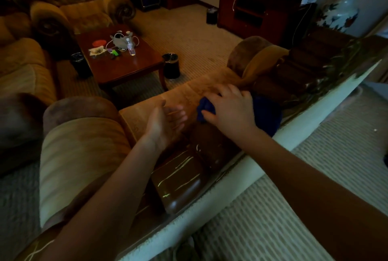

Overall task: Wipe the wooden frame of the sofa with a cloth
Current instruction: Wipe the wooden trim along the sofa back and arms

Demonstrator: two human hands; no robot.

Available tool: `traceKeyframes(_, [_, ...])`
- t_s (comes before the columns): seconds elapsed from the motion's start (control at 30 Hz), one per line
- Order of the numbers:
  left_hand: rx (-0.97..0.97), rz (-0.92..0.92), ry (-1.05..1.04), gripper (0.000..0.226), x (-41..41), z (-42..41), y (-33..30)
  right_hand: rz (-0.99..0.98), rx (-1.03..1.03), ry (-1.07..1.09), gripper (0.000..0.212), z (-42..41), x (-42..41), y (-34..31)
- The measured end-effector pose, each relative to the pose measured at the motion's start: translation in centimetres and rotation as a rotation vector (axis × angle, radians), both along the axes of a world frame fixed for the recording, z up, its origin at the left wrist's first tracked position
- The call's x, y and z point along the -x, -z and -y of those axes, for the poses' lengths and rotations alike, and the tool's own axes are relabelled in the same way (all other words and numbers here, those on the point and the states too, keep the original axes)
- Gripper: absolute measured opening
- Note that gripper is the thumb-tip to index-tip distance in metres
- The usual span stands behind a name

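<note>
I look down over the back of a sofa whose dark carved wooden frame [327, 84] runs along its top edge from near left to far right. A blue cloth [266, 114] lies bunched on the backrest top. My right hand [228, 105] lies on the cloth with its fingers curled over the left end. My left hand [165, 124] hovers just left of it above the seat cushion, palm turned up, fingers loose and blurred, holding nothing.
Brown padded backrest sections [178, 181] line the sofa top. A wooden coffee table [138, 65] with a bottle and clutter stands beyond, with a black bin [171, 65] at its corner. A dark cabinet [252, 13] and a large patterned vase [340, 11] stand at the far right.
</note>
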State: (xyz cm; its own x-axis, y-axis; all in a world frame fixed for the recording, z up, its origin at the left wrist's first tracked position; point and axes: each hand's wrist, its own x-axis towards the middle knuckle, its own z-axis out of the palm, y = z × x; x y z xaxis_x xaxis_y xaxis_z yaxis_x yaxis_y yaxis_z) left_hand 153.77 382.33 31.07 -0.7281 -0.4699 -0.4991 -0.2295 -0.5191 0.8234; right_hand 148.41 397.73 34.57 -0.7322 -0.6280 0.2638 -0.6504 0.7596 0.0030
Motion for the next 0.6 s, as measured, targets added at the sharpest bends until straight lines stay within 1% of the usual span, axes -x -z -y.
traceKeyframes(0.07, [0.016,0.003,0.009,0.049,-0.1,-0.4,-0.1,0.005,-0.071,0.016,0.031,2.0,0.5,-0.2])
traceKeyframes(0.13, [0.013,-0.002,0.025,0.049,-0.1,-0.7,-0.1,-0.015,-0.064,-0.084,0.023,2.4,-1.7,0.8])
traceKeyframes(0.23, [0.01,-0.004,0.033,0.048,-0.1,-0.7,0.2,-0.039,-0.005,-0.292,0.011,-0.2,-6.6,3.3])
traceKeyframes(0.3, [-0.017,-0.01,0.021,0.046,-0.3,-0.7,0.3,-0.119,0.07,-0.342,0.01,-2.4,-7.7,4.8])
traceKeyframes(0.33, [-0.034,-0.008,0.015,0.044,-0.5,-0.7,0.3,-0.155,0.109,-0.326,0.011,-2.8,-7.4,4.9])
traceKeyframes(0.4, [-0.031,0.005,-0.007,0.043,-0.9,-0.4,0.3,-0.181,0.12,-0.218,0.014,-2.4,-6.0,3.9])
traceKeyframes(0.5, [0.008,0.011,-0.051,0.047,-1.3,0.0,0.1,-0.09,0.057,-0.038,0.017,0.6,-3.1,1.1])
traceKeyframes(0.53, [0.016,0.013,-0.055,0.048,-1.4,0.0,0.2,-0.049,0.034,-0.003,0.018,1.5,-2.3,0.6])
traceKeyframes(0.6, [0.032,0.014,-0.044,0.048,-1.3,-0.2,0.3,-0.048,0.005,0.01,0.018,2.2,-1.9,0.3])
